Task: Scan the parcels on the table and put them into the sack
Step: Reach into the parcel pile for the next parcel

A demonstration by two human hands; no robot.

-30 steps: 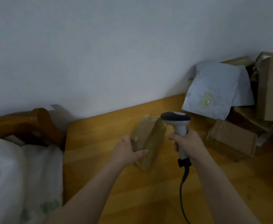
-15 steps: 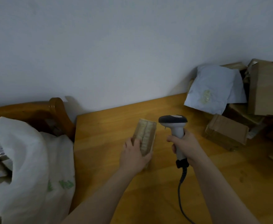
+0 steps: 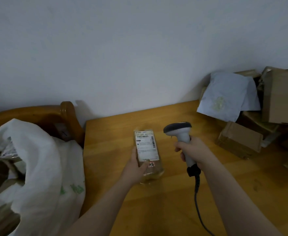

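**Dim, flat light and a soft wide-angle picture**

The room is dim and evenly lit, with a cool grey cast on the wall [image 3: 139, 48]. Shadows are faint and soft-edged; one falls on the wall beside the chair back [image 3: 68, 114]. There is no glare. Detail is soft throughout, and straight lines bow toward the edges.

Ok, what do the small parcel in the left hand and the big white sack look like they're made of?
The small brown parcel looks like cardboard under glossy clear tape: it shines around the white printed label. The big white sack looks like woven plastic, matte and softly creased with green print, though the weave itself can't be made out.
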